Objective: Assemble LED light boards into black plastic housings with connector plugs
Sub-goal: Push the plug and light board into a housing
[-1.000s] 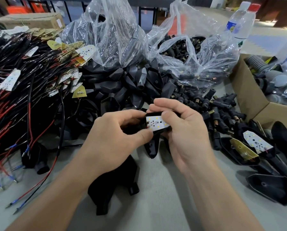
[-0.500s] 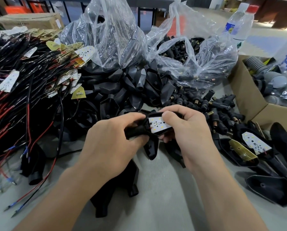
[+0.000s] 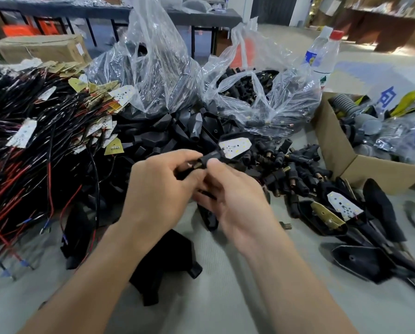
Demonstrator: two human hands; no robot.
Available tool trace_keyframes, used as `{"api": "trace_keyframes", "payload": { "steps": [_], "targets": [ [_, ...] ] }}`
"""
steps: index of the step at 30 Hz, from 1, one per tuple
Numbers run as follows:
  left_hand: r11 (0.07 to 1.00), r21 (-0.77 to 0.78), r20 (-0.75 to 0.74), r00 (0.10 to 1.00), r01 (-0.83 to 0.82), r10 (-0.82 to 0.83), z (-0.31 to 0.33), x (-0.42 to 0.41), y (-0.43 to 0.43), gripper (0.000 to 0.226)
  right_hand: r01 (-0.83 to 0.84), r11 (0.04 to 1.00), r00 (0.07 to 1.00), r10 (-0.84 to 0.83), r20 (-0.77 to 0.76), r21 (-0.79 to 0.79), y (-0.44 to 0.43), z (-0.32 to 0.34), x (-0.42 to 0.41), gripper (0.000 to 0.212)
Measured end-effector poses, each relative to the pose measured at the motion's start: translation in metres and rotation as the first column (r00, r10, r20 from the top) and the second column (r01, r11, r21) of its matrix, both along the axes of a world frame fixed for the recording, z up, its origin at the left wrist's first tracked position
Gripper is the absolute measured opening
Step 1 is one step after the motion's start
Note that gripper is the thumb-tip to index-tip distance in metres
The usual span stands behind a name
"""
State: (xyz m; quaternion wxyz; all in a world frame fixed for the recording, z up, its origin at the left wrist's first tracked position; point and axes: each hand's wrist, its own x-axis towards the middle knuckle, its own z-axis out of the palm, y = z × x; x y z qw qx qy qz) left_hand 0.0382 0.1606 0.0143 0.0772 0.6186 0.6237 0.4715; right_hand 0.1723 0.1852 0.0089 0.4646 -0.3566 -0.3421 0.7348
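Note:
A black housing with a white LED board [image 3: 235,147] seated in it is held up over the middle of the table. My right hand [image 3: 235,201] pinches the housing's narrow stem just below the board. My left hand [image 3: 160,191] grips a black connector plug [image 3: 189,168] with a brass tip, which meets the end of that stem. Finished housings with boards [image 3: 343,206] lie at the right. A heap of wired LED boards [image 3: 23,133] fills the left side. Loose black housings [image 3: 177,126] and loose plugs [image 3: 295,165] are piled behind my hands.
Two clear plastic bags [image 3: 153,75] of black parts stand at the back. A water bottle [image 3: 322,54] is behind the right bag. An open cardboard box [image 3: 346,160] sits at the right. Black parts [image 3: 163,263] lie near the table's front.
The housing has turned so the board now points up and away. My right hand slid from the board down to the stem. My left hand brought the plug to the stem's end.

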Motion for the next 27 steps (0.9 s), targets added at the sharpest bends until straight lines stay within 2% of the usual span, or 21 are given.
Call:
{"api": "trace_keyframes", "payload": {
  "steps": [2,4,7,10,12,15,17,19,22,24,27],
  "targets": [
    [0.998,-0.025,-0.05,0.997,0.056,-0.057,0.002,0.007,0.001,0.044,0.075,0.996,0.997,-0.075,0.012,-0.039,0.0,0.008,-0.008,0.016],
    [0.988,-0.1,-0.035,0.992,0.12,-0.124,0.003,0.01,0.0,0.061,0.172,0.979,0.985,-0.175,-0.013,-0.107,0.01,0.02,-0.005,0.011],
    [0.983,-0.148,-0.015,0.994,0.105,-0.108,0.007,0.002,-0.002,0.071,0.228,0.967,0.968,-0.238,-0.083,-0.117,0.03,0.046,0.016,0.013],
    [0.975,-0.187,0.131,0.987,0.119,-0.095,0.012,-0.017,-0.005,0.059,0.248,0.966,0.96,-0.255,-0.117,-0.072,0.045,0.075,0.044,0.027],
    [0.941,-0.246,0.296,0.942,0.233,-0.155,0.014,-0.025,-0.009,0.047,0.251,0.967,0.96,-0.255,-0.113,-0.044,0.051,0.09,0.061,0.03],
    [0.843,-0.341,0.387,0.879,0.416,-0.278,0.019,-0.019,-0.014,0.041,0.25,0.968,0.965,-0.25,-0.072,-0.021,0.058,0.106,0.08,0.024],
    [0.771,-0.354,0.439,0.822,0.529,-0.362,0.027,-0.008,-0.02,0.031,0.225,0.974,0.974,-0.225,0.01,-0.004,0.06,0.112,0.091,0.02],
    [0.707,-0.371,0.489,0.773,0.603,-0.403,0.032,0.007,-0.026,0.022,0.173,0.984,0.971,-0.176,0.165,0.032,0.062,0.115,0.101,0.019],
    [0.637,-0.458,0.445,0.781,0.62,-0.439,0.027,0.048,-0.032,0.011,0.084,0.994,0.914,-0.103,0.394,0.065,0.064,0.109,0.114,0.014],
    [0.615,-0.517,0.407,0.803,0.595,-0.435,0.017,0.082,-0.033,0.005,0.039,0.995,0.837,-0.082,0.54,0.091,0.065,0.098,0.123,0.012],
    [0.514,-0.572,0.413,0.766,0.639,-0.492,0.0,0.131,-0.039,0.009,-0.067,0.984,0.634,-0.086,0.768,0.166,0.061,0.079,0.144,0.007]
  ]
}}
